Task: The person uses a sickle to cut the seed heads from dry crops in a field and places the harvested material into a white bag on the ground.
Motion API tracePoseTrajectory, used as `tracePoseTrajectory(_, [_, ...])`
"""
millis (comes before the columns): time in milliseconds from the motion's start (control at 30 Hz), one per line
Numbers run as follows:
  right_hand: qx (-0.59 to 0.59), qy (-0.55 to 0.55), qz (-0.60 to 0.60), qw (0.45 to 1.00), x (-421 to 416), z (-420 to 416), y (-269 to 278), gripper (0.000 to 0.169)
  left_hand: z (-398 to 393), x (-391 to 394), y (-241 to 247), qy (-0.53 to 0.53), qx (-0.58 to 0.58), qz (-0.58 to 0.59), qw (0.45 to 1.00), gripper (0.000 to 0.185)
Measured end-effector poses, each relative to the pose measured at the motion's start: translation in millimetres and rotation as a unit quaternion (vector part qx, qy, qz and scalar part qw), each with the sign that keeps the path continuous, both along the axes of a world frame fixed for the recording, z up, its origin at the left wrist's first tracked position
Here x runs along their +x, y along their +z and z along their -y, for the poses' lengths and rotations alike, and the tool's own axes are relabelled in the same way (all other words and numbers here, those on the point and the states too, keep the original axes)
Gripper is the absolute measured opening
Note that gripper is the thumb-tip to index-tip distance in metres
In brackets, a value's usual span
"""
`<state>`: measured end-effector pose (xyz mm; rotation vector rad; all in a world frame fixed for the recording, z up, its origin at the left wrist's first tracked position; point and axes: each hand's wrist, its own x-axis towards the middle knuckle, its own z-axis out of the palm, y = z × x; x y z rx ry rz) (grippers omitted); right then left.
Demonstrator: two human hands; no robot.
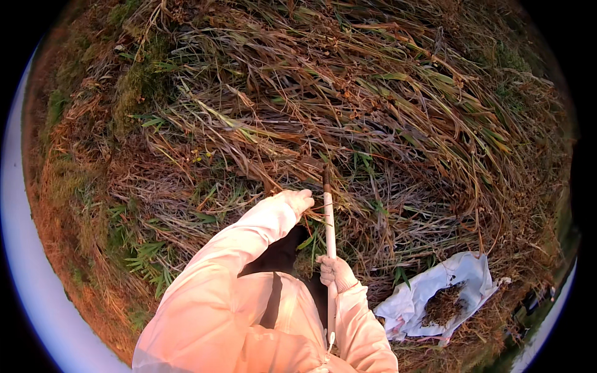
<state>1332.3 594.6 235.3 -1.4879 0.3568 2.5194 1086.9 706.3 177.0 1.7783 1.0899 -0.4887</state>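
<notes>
My right hand, in a light glove, is closed around a pale straight pole held close to my body. The pole's dark brown far end meets the flattened dry stalks. Left of the pole, my left hand reaches out to the stalks, with thin stems beside its fingertips; whether it grips any of them cannot be told. Long brown and green leaves lie matted before both hands. A white sack rests open on the ground to the right, with dry brown plant matter inside it.
Low green leafy plants grow at the left among the dry grass. A bushy green clump stands at the upper left. Tangled stalks cover the ground around me. Dark objects, too unclear to name, lie at the far lower right edge.
</notes>
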Motion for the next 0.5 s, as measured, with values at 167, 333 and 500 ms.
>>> tracePoseTrajectory(167, [-0.001, 0.107, 0.021, 0.994, -0.5, -3.0, 36.4, 0.012, -7.9, -10.1, -58.4, -0.085, 0.378, 0.051, 0.92, 0.032])
tracePoseTrajectory(333, [0.02, 0.179, 0.061, 0.982, 6.0, -1.6, 65.6, 0.012, -62.5, -17.1, -4.2, -0.208, 0.08, -0.282, 0.933, 0.035])
tracePoseTrajectory(500, [0.073, 0.261, 0.096, 0.958, 4.0, -3.7, 98.7, 0.014, -48.1, -77.3, 80.8, -0.224, 0.095, -0.223, 0.944, 0.042])
